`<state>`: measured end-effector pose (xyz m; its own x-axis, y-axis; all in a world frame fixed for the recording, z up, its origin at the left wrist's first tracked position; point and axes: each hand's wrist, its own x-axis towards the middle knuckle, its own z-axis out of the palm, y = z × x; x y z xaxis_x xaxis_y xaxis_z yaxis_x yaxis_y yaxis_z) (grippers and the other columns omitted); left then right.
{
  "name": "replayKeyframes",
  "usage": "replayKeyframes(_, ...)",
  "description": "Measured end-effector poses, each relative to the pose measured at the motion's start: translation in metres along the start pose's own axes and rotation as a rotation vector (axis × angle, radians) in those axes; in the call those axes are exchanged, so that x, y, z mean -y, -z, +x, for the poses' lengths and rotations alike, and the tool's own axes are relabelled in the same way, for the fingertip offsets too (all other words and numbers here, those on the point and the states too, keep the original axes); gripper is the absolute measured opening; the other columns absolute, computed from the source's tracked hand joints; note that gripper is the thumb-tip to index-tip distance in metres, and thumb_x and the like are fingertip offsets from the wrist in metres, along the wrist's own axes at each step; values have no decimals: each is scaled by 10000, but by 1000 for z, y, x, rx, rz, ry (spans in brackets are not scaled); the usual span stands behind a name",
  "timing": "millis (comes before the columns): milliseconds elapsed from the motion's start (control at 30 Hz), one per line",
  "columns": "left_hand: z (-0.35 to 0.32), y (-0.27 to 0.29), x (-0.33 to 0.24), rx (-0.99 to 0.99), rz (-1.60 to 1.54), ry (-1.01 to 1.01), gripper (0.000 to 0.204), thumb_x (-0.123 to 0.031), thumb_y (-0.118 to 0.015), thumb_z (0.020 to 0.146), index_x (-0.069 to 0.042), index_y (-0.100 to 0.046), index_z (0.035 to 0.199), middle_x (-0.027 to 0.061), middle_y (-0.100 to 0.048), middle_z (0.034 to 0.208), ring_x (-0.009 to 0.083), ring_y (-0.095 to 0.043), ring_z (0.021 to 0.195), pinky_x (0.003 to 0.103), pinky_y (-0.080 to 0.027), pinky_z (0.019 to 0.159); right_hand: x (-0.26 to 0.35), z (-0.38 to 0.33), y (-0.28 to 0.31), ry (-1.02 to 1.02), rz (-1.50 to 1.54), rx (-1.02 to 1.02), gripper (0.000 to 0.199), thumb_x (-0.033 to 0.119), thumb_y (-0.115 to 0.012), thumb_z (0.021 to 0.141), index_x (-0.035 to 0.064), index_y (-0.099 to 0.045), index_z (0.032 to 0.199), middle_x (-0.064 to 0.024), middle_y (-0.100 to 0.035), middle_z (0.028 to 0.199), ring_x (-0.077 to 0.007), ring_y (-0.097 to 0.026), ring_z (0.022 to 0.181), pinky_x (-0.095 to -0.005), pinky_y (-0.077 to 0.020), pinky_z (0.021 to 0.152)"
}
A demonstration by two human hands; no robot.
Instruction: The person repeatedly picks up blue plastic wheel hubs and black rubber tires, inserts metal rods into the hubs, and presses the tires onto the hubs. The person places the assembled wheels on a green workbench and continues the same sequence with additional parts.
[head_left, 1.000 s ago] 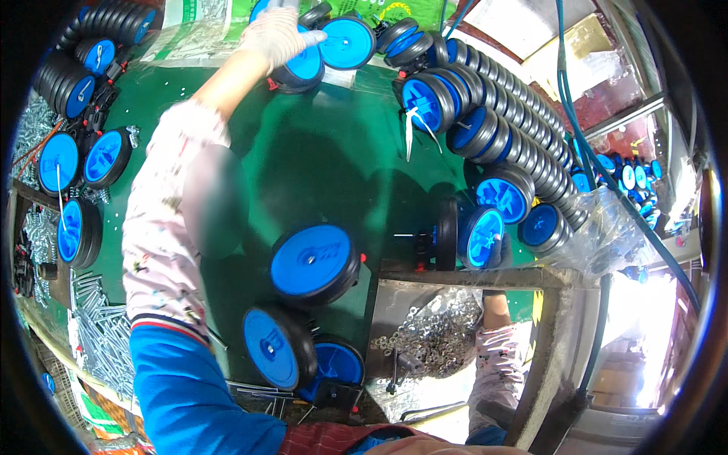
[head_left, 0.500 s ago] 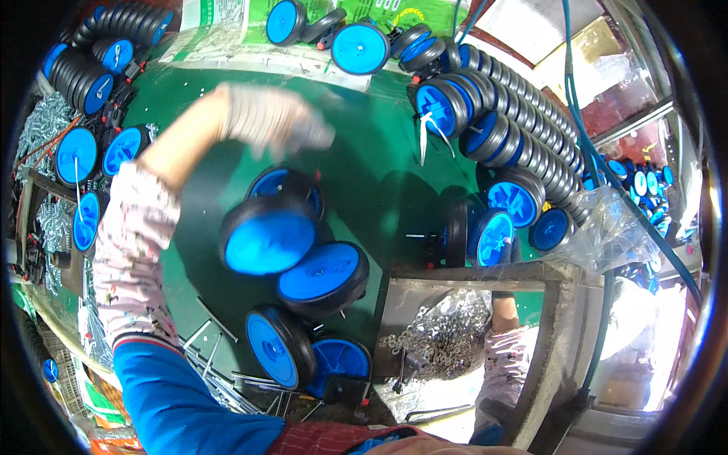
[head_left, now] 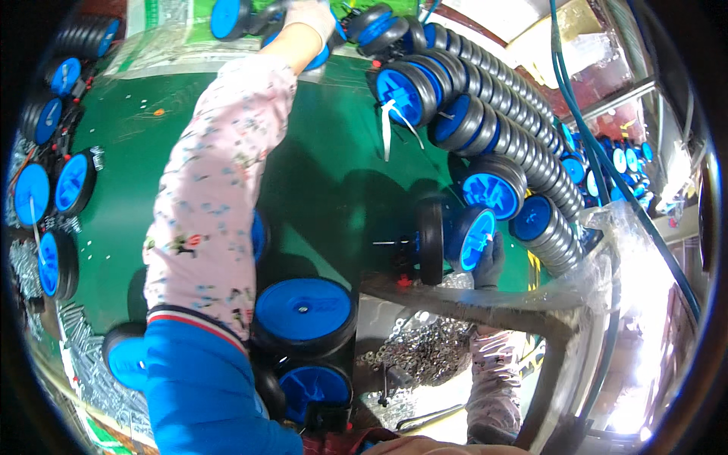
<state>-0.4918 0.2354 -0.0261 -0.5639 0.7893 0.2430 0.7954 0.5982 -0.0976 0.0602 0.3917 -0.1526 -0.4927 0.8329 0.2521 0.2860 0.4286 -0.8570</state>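
Wheels crowded the green desk (head_left: 334, 189) on every side. The left hand (head_left: 309, 17), gloved in white, stretched to twelve o'clock and was closed around a blue-hubbed wheel (head_left: 324, 53) at the far edge. At four o'clock the right hand (head_left: 491, 262), in a dark glove, was wrapped about the wheel on the upright axle assembly (head_left: 447, 239), whose thin rod pointed back toward nine o'clock.

Risk lay, I judged, in the long reach: the floral sleeve (head_left: 216, 205) crossed low over the finished wheels (head_left: 305, 311) lying flat at six o'clock, and dragging it could have nudged them off the near edge. The curved row of stacked wheels (head_left: 523, 152) running from one to four o'clock stood on edge and looked ready to roll if bumped.

A metal bin (head_left: 425, 353) at five o'clock held a heap of small silvery washers or nuts; which, I could not tell. A clear plastic bag (head_left: 614, 250) draped its right rim.
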Motion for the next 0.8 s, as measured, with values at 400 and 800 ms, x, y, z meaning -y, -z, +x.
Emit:
replayKeyframes(400, -360, 224, -29, -81, -198, -562, 387, -324, -732, 760, -118, -569, 1044, 96, -587, 899, 301, -644, 843, 399, -544, 683, 36, -32, 75, 25, -51, 6, 362, 345, -581, 986, 1, -616, 1092, -38, -638, 922, -109, -551, 820, -285, -463, 731)
replayKeyframes(800, -594, 198, -232, 27, -1225, -571, 580, -112, -853, 582, -41, -560, 1077, 156, -604, 941, 382, -622, 868, 428, -524, 715, 166, -242, 93, -67, 361, 255, 335, 300, -681, 930, -2, -632, 1067, 0, -631, 856, -71, -538, 774, -247, -449, 692)
